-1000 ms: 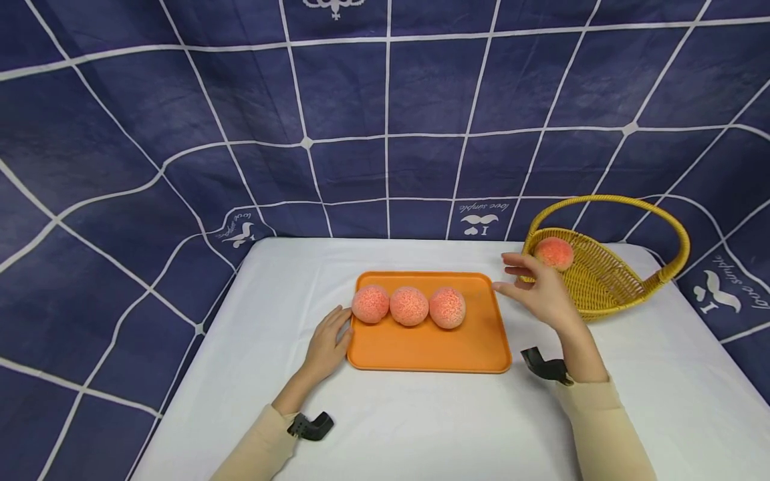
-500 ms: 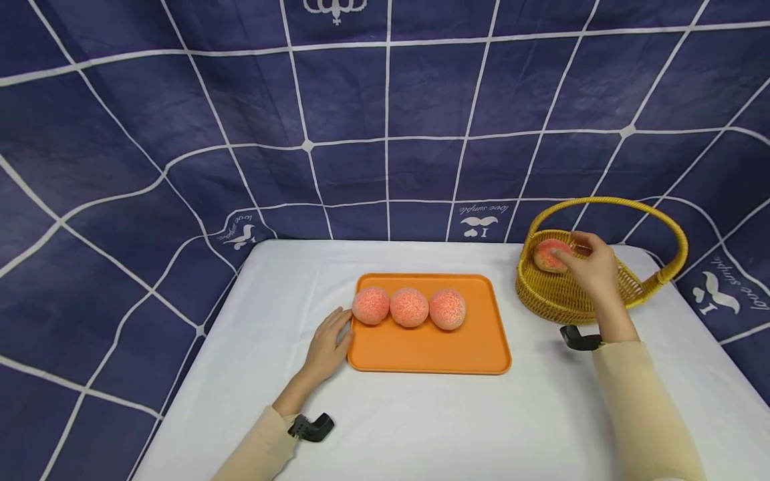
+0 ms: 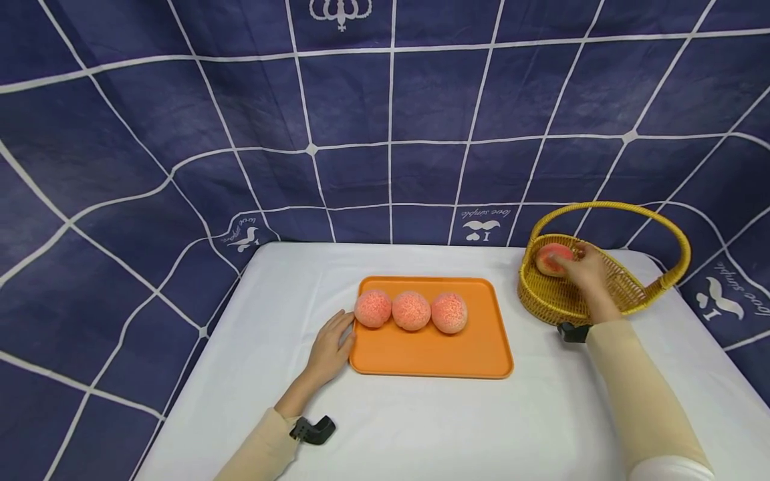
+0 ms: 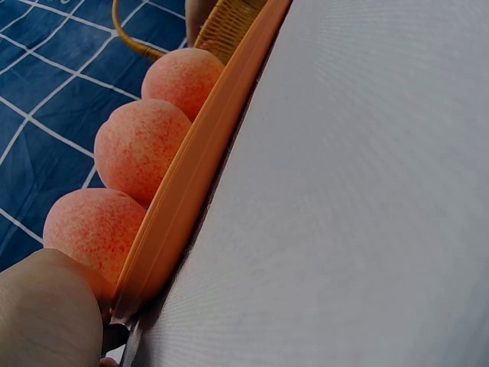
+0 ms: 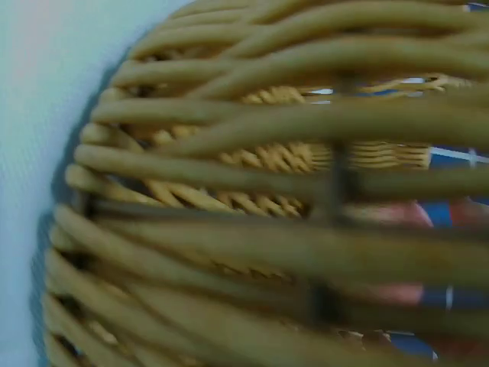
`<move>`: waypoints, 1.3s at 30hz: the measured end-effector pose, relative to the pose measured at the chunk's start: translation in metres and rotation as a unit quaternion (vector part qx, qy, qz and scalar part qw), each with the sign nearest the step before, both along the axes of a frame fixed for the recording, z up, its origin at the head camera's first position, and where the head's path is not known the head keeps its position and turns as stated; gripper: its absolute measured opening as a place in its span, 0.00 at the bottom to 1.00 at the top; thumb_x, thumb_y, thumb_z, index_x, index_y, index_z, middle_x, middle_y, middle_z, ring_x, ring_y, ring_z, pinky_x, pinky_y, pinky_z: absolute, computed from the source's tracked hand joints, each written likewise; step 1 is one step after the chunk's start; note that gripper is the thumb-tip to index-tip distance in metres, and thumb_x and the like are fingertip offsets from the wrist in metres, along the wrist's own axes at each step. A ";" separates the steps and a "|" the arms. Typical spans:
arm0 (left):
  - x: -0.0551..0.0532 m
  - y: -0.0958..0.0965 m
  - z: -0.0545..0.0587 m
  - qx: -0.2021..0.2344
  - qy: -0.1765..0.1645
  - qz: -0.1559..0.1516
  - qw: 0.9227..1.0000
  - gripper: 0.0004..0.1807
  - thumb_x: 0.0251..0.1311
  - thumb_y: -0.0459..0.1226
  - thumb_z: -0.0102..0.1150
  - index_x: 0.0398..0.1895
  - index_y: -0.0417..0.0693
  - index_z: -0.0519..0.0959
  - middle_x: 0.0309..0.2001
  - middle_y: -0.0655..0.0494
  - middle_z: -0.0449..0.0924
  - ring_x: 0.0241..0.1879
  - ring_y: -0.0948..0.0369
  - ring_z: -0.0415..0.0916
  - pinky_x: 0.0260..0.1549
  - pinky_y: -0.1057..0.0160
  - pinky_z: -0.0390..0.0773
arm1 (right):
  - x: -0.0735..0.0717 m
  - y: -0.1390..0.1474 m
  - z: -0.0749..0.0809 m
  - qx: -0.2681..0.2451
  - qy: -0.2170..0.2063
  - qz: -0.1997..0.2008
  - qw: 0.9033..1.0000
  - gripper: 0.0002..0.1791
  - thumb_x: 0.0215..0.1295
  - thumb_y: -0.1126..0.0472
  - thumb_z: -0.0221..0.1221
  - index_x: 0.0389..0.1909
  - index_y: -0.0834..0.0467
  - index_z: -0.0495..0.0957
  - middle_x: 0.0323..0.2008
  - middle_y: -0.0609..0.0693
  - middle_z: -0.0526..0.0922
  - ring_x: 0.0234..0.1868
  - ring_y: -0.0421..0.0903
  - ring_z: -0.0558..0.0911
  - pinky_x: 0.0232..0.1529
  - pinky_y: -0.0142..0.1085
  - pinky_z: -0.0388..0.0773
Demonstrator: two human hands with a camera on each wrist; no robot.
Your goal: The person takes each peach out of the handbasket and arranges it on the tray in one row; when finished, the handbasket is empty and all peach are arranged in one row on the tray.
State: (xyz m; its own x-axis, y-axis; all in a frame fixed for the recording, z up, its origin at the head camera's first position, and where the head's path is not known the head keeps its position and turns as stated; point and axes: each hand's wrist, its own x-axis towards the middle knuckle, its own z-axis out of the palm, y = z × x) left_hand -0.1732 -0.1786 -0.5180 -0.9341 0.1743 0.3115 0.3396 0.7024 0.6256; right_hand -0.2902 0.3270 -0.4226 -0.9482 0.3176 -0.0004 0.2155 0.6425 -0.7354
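Inside the yellow wicker basket (image 3: 541,300) lies a peach (image 3: 549,258), at its left end. My right hand (image 3: 588,270) reaches into the basket, its thumb over the peach and its fingers at the peach's right side, pinching it. In the right wrist view the basket's weave (image 5: 229,252) hides most of that grip. Three more peaches (image 3: 412,310) sit in a row on the orange tray (image 3: 433,354). Against the tray's left edge rests my left hand (image 3: 327,347), fingers extended. The left wrist view shows this hand (image 4: 50,310) beside the nearest peach (image 4: 95,229).
The basket's arched handle (image 3: 610,204) rises over the right hand. A white cloth (image 3: 421,427) covers the table. Behind it hangs a dark blue curtain (image 3: 343,100) with white lines.
My right hand has moved from the gap between tray and basket, rightward into the basket, to the peach there. My left hand and the tray's peaches have stayed put.
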 end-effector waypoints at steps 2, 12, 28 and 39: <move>0.000 0.000 0.000 0.001 -0.001 -0.001 1.000 0.23 0.66 0.34 0.54 0.63 0.33 0.72 0.64 0.40 0.73 0.70 0.42 0.62 0.69 0.38 0.60 | -0.003 0.000 -0.005 0.005 -0.005 0.000 1.000 0.46 0.66 0.45 0.57 0.71 0.74 0.53 0.66 0.76 0.62 0.65 0.69 0.65 0.65 0.58 0.65; 0.001 0.000 0.002 0.002 0.003 -0.003 1.000 0.23 0.67 0.34 0.53 0.63 0.34 0.72 0.64 0.40 0.73 0.70 0.43 0.62 0.69 0.39 0.59 | -0.009 0.000 -0.013 0.017 -0.027 -0.016 0.999 0.45 0.64 0.47 0.59 0.70 0.73 0.54 0.65 0.77 0.62 0.65 0.70 0.64 0.67 0.59 0.62; -0.001 0.000 0.000 -0.004 0.002 -0.006 1.000 0.23 0.67 0.34 0.53 0.63 0.34 0.72 0.64 0.40 0.73 0.70 0.42 0.62 0.69 0.38 0.60 | 0.007 -0.002 -0.003 0.010 0.017 -0.017 1.000 0.45 0.62 0.49 0.61 0.70 0.74 0.57 0.63 0.76 0.66 0.62 0.69 0.68 0.63 0.60 0.69; -0.002 0.000 -0.001 -0.005 0.003 -0.005 1.000 0.23 0.67 0.34 0.53 0.64 0.35 0.72 0.64 0.41 0.73 0.70 0.43 0.62 0.69 0.39 0.60 | 0.049 -0.018 0.016 0.005 0.070 -0.032 0.997 0.48 0.59 0.43 0.64 0.72 0.65 0.57 0.66 0.67 0.65 0.62 0.62 0.67 0.54 0.53 0.72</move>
